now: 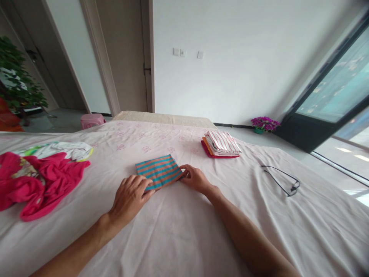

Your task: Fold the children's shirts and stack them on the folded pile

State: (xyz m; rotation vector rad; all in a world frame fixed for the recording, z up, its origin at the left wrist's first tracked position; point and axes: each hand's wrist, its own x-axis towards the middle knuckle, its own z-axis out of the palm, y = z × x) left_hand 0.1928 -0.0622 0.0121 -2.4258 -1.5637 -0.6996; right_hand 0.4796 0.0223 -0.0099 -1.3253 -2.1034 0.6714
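A folded cloth (158,169) with blue and orange-brown stripes lies flat on the bed sheet in front of me. At its near left corner, my left hand (129,195) has its fingers over the top and the thumb along the near edge, closed on the fabric. My right hand (197,179) pinches the right corner between thumb and fingers. Beyond it to the right sits a stack of folded clothes (221,144), with a red-striped white piece on top and orange and red layers below.
Crumpled pink-red clothing (57,181) and a white garment with yellow trim (73,149) lie at the left. Black-framed glasses (293,188) rest on the sheet (178,238) at the right. Past the bed stand a pink stool (92,120) and a pot of purple flowers (264,124).
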